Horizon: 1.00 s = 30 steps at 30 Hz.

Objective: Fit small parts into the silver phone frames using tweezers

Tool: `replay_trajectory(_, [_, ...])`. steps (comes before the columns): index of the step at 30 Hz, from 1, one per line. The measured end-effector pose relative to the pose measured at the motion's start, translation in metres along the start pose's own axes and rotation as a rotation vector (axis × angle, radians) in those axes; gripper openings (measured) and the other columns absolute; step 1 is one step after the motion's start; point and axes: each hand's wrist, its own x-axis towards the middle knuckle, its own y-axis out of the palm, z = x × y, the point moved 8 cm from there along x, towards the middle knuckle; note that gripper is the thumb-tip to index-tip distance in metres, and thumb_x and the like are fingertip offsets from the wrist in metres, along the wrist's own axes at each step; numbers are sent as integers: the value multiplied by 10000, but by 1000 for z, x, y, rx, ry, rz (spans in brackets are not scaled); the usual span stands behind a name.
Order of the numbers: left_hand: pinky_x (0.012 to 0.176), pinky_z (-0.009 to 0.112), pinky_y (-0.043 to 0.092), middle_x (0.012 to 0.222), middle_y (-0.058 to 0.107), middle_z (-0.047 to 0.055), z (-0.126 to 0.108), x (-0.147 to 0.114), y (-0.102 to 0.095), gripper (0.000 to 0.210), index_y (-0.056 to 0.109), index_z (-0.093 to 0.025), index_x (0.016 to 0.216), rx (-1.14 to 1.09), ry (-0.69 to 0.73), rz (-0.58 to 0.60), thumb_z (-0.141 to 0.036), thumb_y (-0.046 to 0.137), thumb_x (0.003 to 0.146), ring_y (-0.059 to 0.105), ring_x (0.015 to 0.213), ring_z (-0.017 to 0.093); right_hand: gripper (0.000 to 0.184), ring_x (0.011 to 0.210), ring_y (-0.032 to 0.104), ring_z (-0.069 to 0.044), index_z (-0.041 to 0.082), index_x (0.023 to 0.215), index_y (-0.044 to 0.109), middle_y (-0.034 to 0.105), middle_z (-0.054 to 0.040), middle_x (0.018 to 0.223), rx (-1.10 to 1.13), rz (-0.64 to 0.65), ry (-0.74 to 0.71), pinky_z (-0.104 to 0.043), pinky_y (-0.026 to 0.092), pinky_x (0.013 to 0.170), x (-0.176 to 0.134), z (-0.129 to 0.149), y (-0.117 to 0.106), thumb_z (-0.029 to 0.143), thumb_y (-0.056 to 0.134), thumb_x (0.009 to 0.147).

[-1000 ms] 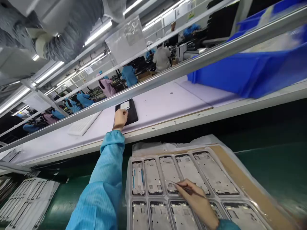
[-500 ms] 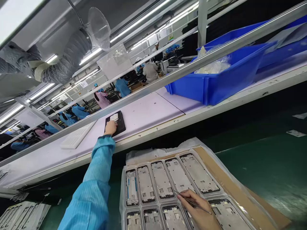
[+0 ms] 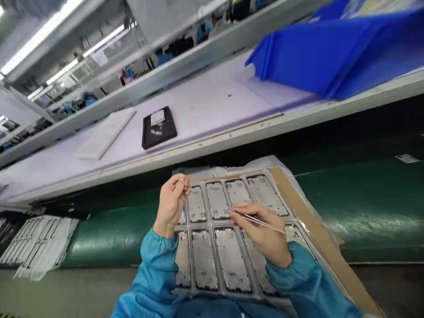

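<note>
My right hand (image 3: 260, 227) is closed around a pair of tweezers (image 3: 265, 223), their tips pointing left above a clear plastic tray (image 3: 210, 225). Rows of grey metal phone frames (image 3: 232, 260) with black edges lie in its pockets. Raised over the tray's left side, my left hand (image 3: 174, 196) has its thumb and fingers pinched together; whatever they hold is too small or hidden to make out. On the shelf beyond sits a shallow black tray (image 3: 168, 132) with a white pad (image 3: 157, 117) and a scatter of tiny pale parts (image 3: 156, 131).
A blue bin (image 3: 304, 57) stands on the pale shelf (image 3: 212, 106) at upper right. A white slab (image 3: 106, 134) lies on the shelf's left. Cardboard (image 3: 318, 229) is under the plastic tray, on a green conveyor belt (image 3: 109, 238). Another stack of trays (image 3: 39, 238) lies at far left.
My left hand has come back from the black tray on the shelf to above the phone frames, fingers pinched. My right hand still holds the tweezers over the frames. The view has tilted downward.
</note>
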Motion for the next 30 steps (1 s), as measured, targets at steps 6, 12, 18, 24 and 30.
replay_trajectory(6, [595, 239, 435, 704, 531, 1, 9, -50, -19, 309, 693, -169, 764, -126, -52, -91, -402, 893, 731, 483, 656, 101, 75, 636, 741, -183, 254, 914, 754, 783, -33, 827, 84, 138, -154, -279, 644, 539, 11, 45, 35, 207, 795, 874])
replay_trajectory(12, [577, 236, 457, 687, 601, 13, -10, -76, -23, 248, 737, -193, 751, -105, 51, -107, -388, 891, 742, 528, 623, 106, 229, 719, 776, -193, 277, 1001, 755, 803, -24, 903, 63, 327, -215, -277, 681, 617, 6, 61, 70, 115, 805, 848])
replay_trajectory(18, [576, 225, 490, 701, 655, 26, -18, -82, -27, 139, 803, -231, 781, -48, 135, -101, -350, 873, 772, 575, 621, 109, 357, 731, 779, -197, 317, 1044, 754, 804, -13, 922, -10, 447, -216, -280, 679, 621, 7, 65, 85, 48, 808, 815])
replay_trajectory(24, [598, 227, 503, 725, 675, 36, -17, -84, -32, 107, 824, -256, 788, 6, 147, -113, -350, 874, 772, 589, 638, 114, 333, 749, 785, -198, 297, 1057, 756, 806, -9, 918, -3, 439, -241, -285, 682, 633, 7, 63, 87, 60, 803, 828])
replay_trajectory(30, [590, 231, 504, 718, 677, 40, -13, -85, -30, 115, 823, -254, 772, 8, 135, -106, -351, 883, 758, 589, 634, 118, 260, 721, 783, -182, 293, 1040, 759, 809, -8, 899, 28, 405, -272, -257, 675, 624, 6, 63, 87, 111, 794, 857])
